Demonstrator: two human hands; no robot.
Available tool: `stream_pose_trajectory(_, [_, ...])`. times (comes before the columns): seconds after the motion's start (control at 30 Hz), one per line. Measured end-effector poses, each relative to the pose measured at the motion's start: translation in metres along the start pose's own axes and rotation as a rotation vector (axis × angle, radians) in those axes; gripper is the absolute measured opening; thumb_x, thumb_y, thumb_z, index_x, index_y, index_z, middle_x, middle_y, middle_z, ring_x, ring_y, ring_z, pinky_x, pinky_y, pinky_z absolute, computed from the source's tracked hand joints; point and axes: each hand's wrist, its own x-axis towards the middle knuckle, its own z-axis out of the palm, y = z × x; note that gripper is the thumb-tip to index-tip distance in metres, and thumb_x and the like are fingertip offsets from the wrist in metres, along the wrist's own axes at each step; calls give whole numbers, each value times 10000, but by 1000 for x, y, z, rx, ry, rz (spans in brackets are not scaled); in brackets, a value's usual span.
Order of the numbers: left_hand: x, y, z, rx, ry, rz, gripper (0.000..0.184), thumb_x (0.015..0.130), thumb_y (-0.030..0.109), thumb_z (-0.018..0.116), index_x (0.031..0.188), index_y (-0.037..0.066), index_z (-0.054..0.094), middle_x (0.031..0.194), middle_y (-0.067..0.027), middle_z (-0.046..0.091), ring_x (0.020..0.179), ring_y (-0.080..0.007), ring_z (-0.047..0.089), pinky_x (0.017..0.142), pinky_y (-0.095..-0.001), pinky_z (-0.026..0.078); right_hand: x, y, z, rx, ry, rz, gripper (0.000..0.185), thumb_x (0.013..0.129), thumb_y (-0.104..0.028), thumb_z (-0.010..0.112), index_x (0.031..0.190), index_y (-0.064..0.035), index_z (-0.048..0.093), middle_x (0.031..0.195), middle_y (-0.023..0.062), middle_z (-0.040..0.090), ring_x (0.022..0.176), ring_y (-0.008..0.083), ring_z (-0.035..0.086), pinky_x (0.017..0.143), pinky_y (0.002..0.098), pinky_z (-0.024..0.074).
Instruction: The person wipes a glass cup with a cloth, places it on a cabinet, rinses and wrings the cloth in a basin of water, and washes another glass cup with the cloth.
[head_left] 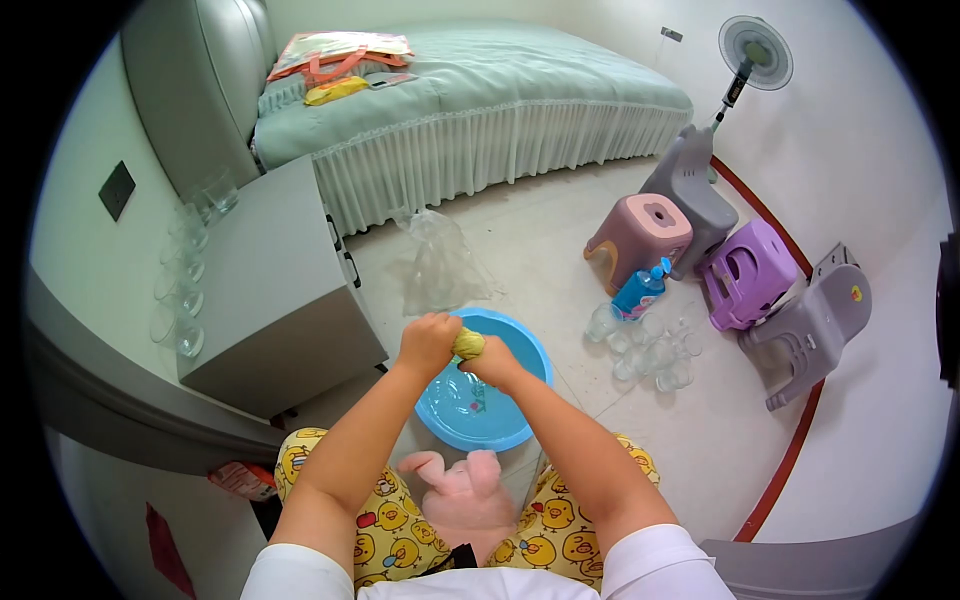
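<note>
Both of my hands are closed on a yellow-green cloth (468,344), held bunched between them over a blue basin (540,375). My left hand (430,341) grips its left end, and my right hand (492,362) grips its right end. Water appears to lie in the basin, which has a small printed pattern on its bottom. The basin stands on the floor in front of my knees, beyond a pink plush slipper or toy with ears (470,490).
Several glasses (655,350) and a blue soap bottle (640,290) are on the floor at right, near stools (645,225) and small chairs (815,330). A clear plastic bag (437,262) lies behind the basin. More glasses (178,290) line the grey cabinet (270,280) at left.
</note>
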Motion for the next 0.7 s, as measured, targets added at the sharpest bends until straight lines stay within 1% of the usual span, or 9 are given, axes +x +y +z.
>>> stream_pose_trajectory(0.1, [1,0,-2,-55,27,-19,128,635,71,595,755,98,560,705,-56,578,687,-293,570,560,-400,455,1,2,1,-262,115,-17,220,666,-78,681,877,-67,618,801,117,644,724,226,605,631,337,458])
stream_pose_trajectory(0.2, [5,2,-15,-25,-261,-96,116,687,88,599,802,87,580,756,-88,599,730,-277,586,618,-386,468,0,3,-4,-580,299,-99,167,703,-144,644,844,-74,589,788,174,627,738,318,602,620,383,463])
stream_pose_trajectory(0.3, [6,-9,-27,-593,-878,-184,302,831,251,540,1035,32,581,1008,-125,623,920,-178,589,833,-299,437,-6,1,-17,-852,297,-282,136,717,-170,611,772,-88,518,729,132,606,727,334,590,592,434,454])
stream_pose_trajectory(0.33, [6,-12,-26,-590,-880,-183,302,831,251,540,1035,32,581,1008,-125,623,920,-178,589,833,-299,437,-7,0,-19,-849,300,-282,136,717,-170,611,772,-88,518,729,132,606,727,334,590,592,434,454])
stream_pose_trajectory(0.4, [3,-21,-17,-1225,-1037,-710,491,867,445,462,1079,14,563,1047,-108,614,952,-186,581,866,-304,432,-12,-7,-22,-875,340,-602,90,718,-110,579,776,-84,515,709,100,587,661,304,591,549,406,462])
stream_pose_trajectory(0.43, [-4,-25,-12,-1380,-956,-842,646,863,585,358,1087,15,562,1060,-102,612,974,-210,584,879,-343,439,-16,-14,-22,-873,344,-599,90,718,-110,579,776,-84,515,709,100,587,661,304,591,549,406,462])
stream_pose_trajectory(0.53, [-10,-18,-8,-1827,-936,-1008,776,812,684,318,1138,12,527,1066,-176,598,1029,-276,562,874,-436,437,-25,-36,-23,-784,426,-864,88,704,-131,583,739,-100,507,664,63,542,620,256,574,523,354,456])
stream_pose_trajectory(0.6, [-8,-10,-9,-1875,-1172,-795,900,747,752,316,1162,-28,491,1082,-229,572,1008,-313,568,851,-438,455,-28,-43,-21,-857,389,-1098,88,684,-132,584,717,-113,505,642,32,492,604,214,546,505,320,443])
stream_pose_trajectory(0.7, [-14,9,-2,-2107,-1456,-513,1148,588,875,308,1204,-87,418,1122,-316,509,990,-381,564,829,-462,469,-34,-51,-21,-838,392,-1167,86,678,-122,580,739,-115,520,634,18,452,602,194,525,500,309,436])
